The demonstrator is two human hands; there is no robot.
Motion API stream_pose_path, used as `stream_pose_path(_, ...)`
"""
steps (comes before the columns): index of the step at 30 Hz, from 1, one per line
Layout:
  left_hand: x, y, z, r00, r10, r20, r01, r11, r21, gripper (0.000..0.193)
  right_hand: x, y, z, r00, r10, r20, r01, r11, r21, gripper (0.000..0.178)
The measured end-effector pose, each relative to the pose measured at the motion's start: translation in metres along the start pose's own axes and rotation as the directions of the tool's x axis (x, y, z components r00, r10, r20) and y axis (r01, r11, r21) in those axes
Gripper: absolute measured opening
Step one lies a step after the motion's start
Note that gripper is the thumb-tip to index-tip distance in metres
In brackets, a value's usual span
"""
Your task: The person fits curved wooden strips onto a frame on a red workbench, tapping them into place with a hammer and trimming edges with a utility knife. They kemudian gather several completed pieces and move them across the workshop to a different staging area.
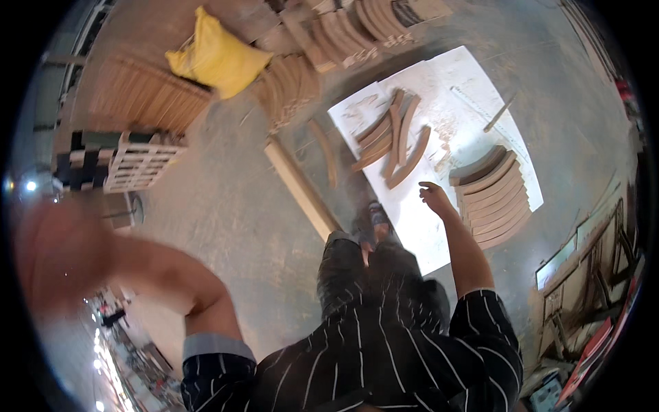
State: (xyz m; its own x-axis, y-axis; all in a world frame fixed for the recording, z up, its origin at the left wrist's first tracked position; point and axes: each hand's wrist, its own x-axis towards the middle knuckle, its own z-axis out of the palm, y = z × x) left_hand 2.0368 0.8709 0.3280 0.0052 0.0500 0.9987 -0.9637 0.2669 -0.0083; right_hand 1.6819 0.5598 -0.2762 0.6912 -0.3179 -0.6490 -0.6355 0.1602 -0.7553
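Left hand (60, 254) blurred; right hand (434, 197) near curved strips (416, 159)

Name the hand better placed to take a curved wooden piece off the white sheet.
Probably the right hand: it is near the curved wooden pieces; the left hand is well away, at the picture's left.

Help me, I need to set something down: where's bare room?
Gray floor is bare between the long beam and slatted crate. The white sheet is bare below the right hand, but crowded by loose curved pieces and the stepped stack.
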Motion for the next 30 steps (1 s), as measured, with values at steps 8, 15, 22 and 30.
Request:
stream_pose_path(8,-0.579,-0.172,0.061,-0.083,-0.995,0.06,0.883,-0.046,0.467,0.03,0.064,0.042,-0.024,0.901,0.089,-0.424,-0.279,0.869,-0.41,0.061)
stream_pose_path(15,-0.874,-0.105,0.128,-0.523,-0.782,0.34,0.459,0.078,0.885,0.073,0.213,0.15,0.031,0.824,-0.005,-0.567,-0.299,0.846,-0.442,0.08)
stream_pose_path(22,-0.954,-0.09,0.141,-0.497,-0.747,0.442,0.345,0.297,0.89,0.098,0.371,0.133,0.129,0.715,0.018,-0.699,-0.336,0.885,-0.321,0.105)
stream_pose_path(30,-0.97,-0.047,0.083,-0.467,-0.697,0.544,0.496,0.303,0.814,0.078,0.309,0.136,0.178,0.546,-0.046,-0.837,-0.289,0.927,-0.239,0.067)
